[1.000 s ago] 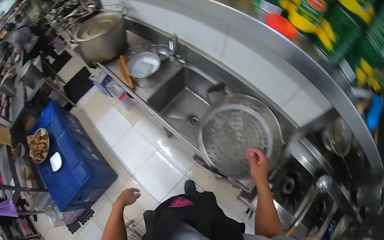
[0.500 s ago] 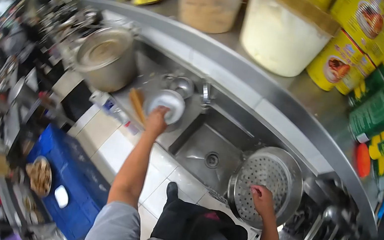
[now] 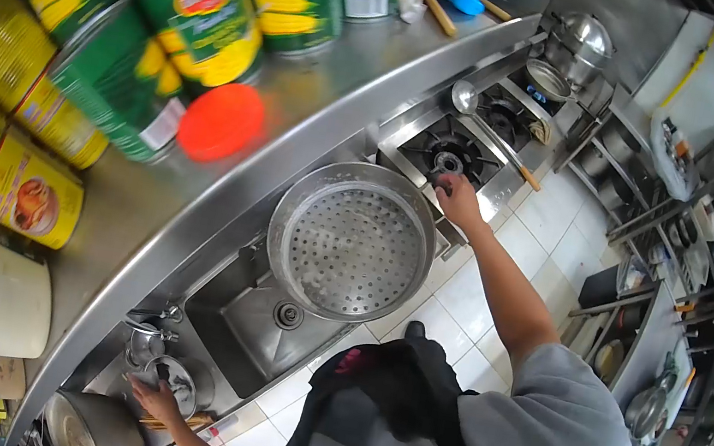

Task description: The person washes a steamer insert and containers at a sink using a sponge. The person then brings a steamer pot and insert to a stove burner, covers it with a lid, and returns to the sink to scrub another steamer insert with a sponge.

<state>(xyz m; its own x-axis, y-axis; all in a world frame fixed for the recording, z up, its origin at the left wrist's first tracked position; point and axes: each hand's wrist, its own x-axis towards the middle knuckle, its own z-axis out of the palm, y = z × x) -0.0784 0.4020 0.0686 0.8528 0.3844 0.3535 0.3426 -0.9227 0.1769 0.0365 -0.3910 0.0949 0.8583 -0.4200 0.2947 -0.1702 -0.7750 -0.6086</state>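
At the lower left, my left hand [image 3: 154, 398] grips the near rim of a round white bowl [image 3: 182, 390] with its fingers. The bowl sits by a metal pot on the steel counter beside the sink [image 3: 253, 319]. Up at the stove's edge, my right hand [image 3: 461, 204] is closed, with something small and dark at its fingertips that I cannot make out. Between my hands stands a wide round steel pan with a perforated steamer bottom [image 3: 354, 251], partly over the sink's right end. Neither hand touches it.
A gas burner [image 3: 449, 158] lies beyond my right hand, with a long-handled ladle [image 3: 466, 97] across the stove. Green cans [image 3: 211, 23], yellow cans [image 3: 31, 190] and a white tub [image 3: 5, 293] crowd the shelf above the sink. A large pot [image 3: 95, 429] stands at lower left.
My view has turned right towards the stove. My right hand has moved from over the steamer pan to the stove's edge. My left hand stays at the white bowl.
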